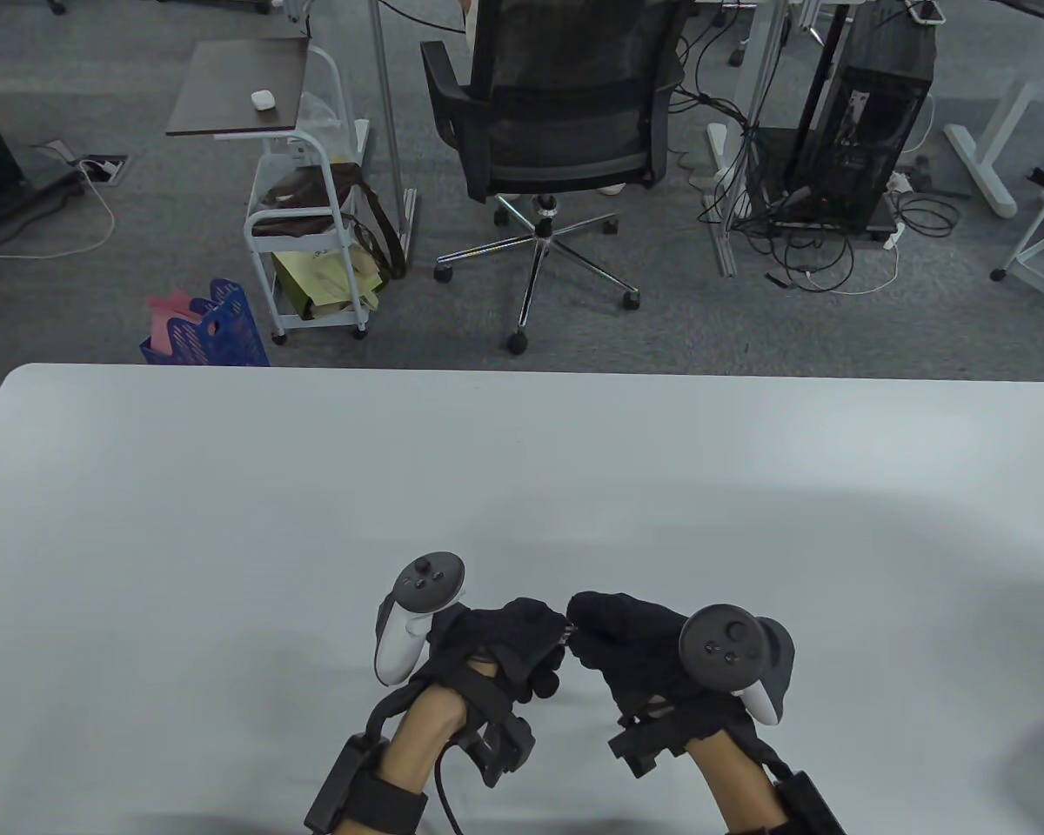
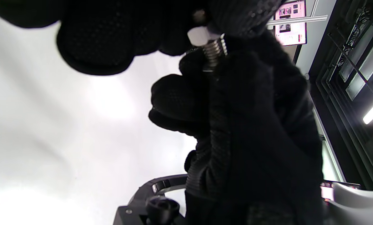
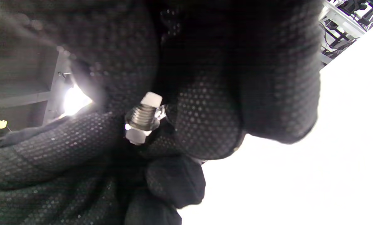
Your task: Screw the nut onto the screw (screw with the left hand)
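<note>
Both gloved hands meet low in the middle of the table view, held just above the white table (image 1: 313, 522). Between them is a short metal screw (image 1: 565, 633). My left hand (image 1: 546, 642) pinches the pale hex nut (image 2: 198, 35), which sits on the screw's threads (image 2: 215, 51). My right hand (image 1: 588, 635) grips the other end of the screw, whose shaft disappears into that glove. In the right wrist view the threaded shaft (image 3: 142, 117) shows between the two gloves, with the nut (image 3: 133, 136) on the left hand's side. The screw's head is hidden.
The table's far edge (image 1: 522, 372) runs across the middle of the table view. Beyond it on the floor stand an office chair (image 1: 557, 130), a small white cart (image 1: 309, 226) and a blue basket (image 1: 217, 335).
</note>
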`<state>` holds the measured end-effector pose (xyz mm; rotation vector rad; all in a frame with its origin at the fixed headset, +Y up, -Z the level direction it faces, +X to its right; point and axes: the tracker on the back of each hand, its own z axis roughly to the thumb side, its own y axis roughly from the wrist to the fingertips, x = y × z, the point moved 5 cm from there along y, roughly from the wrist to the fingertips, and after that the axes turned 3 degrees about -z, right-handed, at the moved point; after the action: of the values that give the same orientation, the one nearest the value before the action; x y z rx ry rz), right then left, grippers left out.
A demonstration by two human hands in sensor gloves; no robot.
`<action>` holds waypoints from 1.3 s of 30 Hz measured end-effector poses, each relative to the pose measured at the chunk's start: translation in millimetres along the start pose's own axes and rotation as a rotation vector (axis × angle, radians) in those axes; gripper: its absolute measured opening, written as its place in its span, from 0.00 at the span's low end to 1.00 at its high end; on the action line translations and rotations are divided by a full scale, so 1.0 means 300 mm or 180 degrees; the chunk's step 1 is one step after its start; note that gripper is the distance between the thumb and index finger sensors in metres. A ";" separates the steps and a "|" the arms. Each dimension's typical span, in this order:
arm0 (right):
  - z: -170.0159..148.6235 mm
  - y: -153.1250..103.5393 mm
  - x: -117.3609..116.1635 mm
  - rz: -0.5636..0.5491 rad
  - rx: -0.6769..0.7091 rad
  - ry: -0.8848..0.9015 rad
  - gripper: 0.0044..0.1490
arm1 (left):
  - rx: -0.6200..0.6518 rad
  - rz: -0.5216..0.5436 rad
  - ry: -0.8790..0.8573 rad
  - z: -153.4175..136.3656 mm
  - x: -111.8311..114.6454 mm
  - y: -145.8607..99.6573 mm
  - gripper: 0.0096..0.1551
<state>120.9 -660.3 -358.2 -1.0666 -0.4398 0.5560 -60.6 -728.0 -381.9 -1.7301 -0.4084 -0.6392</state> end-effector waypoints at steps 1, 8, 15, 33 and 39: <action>0.002 0.000 0.000 -0.0001 0.0006 -0.0003 0.27 | 0.0006 -0.0021 0.0018 0.001 0.001 0.000 0.31; 0.005 -0.003 0.009 -0.0089 0.0038 -0.0033 0.26 | -0.0046 -0.0055 -0.0217 -0.031 -0.004 0.002 0.37; 0.005 -0.003 0.008 -0.0073 0.0027 -0.0033 0.26 | 0.0016 -0.0071 -0.0025 -0.011 -0.001 0.002 0.32; 0.016 -0.006 0.010 -0.0121 0.0089 -0.0144 0.26 | -0.0019 0.0083 -0.0064 -0.025 -0.005 0.003 0.39; 0.013 -0.006 0.005 -0.0095 0.0047 -0.0102 0.27 | -0.0003 0.0078 0.0003 -0.009 -0.005 0.002 0.31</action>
<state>120.2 -657.2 -354.9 -1.0365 -0.4783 0.5497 -62.1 -730.7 -382.9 -1.7331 -0.3859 -0.6225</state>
